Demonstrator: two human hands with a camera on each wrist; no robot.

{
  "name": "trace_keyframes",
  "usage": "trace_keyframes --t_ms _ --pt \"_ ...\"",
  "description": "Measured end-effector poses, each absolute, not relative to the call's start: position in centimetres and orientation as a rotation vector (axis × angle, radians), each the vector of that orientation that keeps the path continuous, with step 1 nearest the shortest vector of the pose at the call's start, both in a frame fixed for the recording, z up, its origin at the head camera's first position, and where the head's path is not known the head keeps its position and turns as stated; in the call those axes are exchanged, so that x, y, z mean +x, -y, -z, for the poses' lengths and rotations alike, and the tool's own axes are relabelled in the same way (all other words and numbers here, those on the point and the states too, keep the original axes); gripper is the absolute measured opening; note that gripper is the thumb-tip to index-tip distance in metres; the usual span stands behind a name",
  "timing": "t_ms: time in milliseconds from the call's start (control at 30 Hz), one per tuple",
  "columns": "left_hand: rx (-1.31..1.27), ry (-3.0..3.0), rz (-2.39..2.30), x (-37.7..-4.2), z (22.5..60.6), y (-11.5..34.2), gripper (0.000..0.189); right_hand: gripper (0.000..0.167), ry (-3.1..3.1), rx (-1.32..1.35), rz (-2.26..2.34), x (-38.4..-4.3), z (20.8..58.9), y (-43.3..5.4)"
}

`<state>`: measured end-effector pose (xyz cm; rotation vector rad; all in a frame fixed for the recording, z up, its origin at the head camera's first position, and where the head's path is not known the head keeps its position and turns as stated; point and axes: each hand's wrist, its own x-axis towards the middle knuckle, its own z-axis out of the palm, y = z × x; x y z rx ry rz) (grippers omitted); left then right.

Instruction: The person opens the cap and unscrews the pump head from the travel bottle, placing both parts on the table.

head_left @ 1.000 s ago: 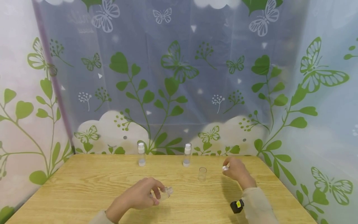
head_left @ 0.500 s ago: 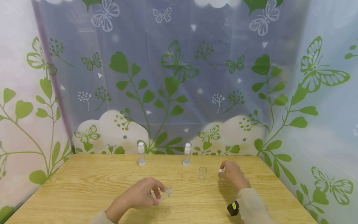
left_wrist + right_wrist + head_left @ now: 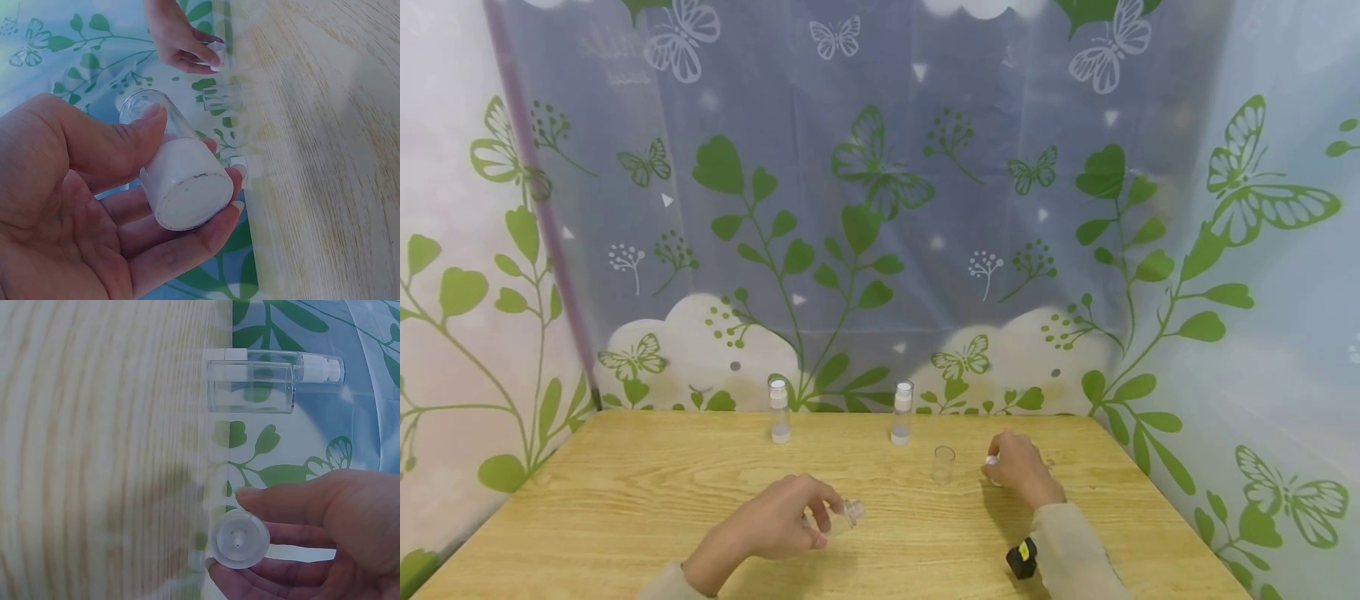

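From where I stand, the left grip (image 3: 782, 515) holds the bottle (image 3: 187, 181) tilted between thumb and fingers, its white base facing back toward the wrist and its clear neck reaching out past the fingers. The right grip (image 3: 1021, 467) pinches the white top (image 3: 242, 540) by its edge, a small stub showing in the middle of its underside. The cover (image 3: 943, 467) stands on the surface (image 3: 662, 475) just left of the right grip, apart from it; two more bottles (image 3: 780, 417) (image 3: 901, 417) stand beyond both grips.

I'd judge that bringing top and neck together calls for a steady left grip, low on the base, so the neck stays free. The underside wants turning squarely to the neck, stub centred. A low path across could knock the cover, so I'd pass it on the near side.
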<state>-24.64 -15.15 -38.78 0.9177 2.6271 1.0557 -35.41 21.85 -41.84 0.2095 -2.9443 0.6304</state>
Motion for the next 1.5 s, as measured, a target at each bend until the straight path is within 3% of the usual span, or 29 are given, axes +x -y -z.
trace_keyframes --t_ms 967,1500 --pt "0.925 -2.646 -1.041 -24.74 38.81 15.21 0.038 0.018 2.977 0.171 -0.688 -35.54 42.27 -21.49" --pt "0.888 -2.631 -1.052 -24.68 38.61 15.16 0.039 0.033 3.001 0.169 -0.660 -35.54 42.25 -21.80"
